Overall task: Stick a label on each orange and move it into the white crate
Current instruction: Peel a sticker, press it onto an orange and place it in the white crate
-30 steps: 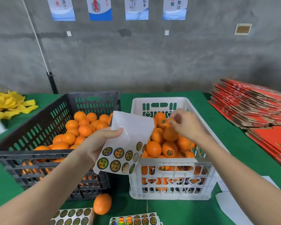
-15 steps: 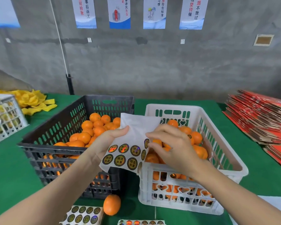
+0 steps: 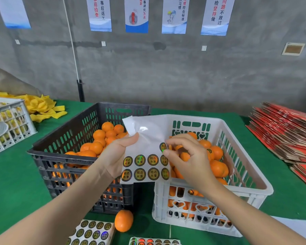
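The right hand's (image 3: 189, 161) thumb and forefinger pinched a round label (image 3: 163, 147) at the edge of the sticker sheet (image 3: 145, 137). The left hand (image 3: 115, 156) gripped that sheet, thumb on top, above the black crate (image 3: 60, 138) and the white crate (image 3: 193, 118), both holding oranges (image 3: 217, 167). A loose orange (image 3: 123, 221) lay on the green table (image 3: 16, 183).

The only view is a wide-angle camera worn on the person's head, looking forward and down along both forearms. It sits so close that the left hand (image 3: 113, 156) and right hand (image 3: 189, 160), gripping the sticker sheet (image 3: 148, 137) and pinching a label (image 3: 162, 147), fill the middle. Beyond the fingertips it takes in the black crate (image 3: 48, 157) left of them, the white crate (image 3: 240, 191) under and right of them, then the grey wall (image 3: 166, 68) with posters (image 3: 136, 15). Nearer the wearer than the fingers, the bottom edge cuts off spare sheets (image 3: 92, 232) beside a loose orange (image 3: 124, 221).
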### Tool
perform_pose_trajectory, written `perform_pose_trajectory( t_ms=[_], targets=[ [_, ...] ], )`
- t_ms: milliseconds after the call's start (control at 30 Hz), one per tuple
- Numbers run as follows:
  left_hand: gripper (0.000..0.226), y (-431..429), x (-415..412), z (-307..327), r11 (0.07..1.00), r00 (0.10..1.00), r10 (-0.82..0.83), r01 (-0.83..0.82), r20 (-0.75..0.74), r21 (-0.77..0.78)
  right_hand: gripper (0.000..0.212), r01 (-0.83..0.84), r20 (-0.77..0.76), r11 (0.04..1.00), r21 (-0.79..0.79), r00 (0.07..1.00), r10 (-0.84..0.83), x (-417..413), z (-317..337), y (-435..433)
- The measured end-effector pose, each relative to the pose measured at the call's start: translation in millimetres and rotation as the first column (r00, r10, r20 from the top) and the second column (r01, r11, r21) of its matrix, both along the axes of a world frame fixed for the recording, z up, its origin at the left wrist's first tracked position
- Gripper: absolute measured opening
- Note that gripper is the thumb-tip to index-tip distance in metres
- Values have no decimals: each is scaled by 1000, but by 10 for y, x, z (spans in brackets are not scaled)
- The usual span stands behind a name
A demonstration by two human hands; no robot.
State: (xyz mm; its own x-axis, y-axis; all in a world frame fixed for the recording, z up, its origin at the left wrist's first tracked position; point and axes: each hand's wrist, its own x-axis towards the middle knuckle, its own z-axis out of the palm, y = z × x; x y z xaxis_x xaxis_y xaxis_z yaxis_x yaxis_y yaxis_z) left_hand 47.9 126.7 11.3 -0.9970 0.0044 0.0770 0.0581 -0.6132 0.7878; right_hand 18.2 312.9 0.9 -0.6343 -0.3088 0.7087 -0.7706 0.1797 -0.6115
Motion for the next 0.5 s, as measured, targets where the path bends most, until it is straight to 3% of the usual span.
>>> perform_pose_trajectory(
  t_ms=[200,300,400,500],
  targets=[
    [28,-51,16,-46,996,995,-87,88,-46,20,22,86,58,996,-5,995,-85,50,27,-74],
    [32,-60,47,-52,997,995,-79,79,-58,-12,16,106,39,994,-7,994,-106,52,39,-90],
    [21,-69,50,-61,972,993,-114,119,33,-203,10,125,-19,991,42,992,-124,59,31,-113],
    [31,-20,44,-28,910,992,-60,100,109,-404,11,145,-72,983,110,988,-137,75,-6,-138]
  ],
)
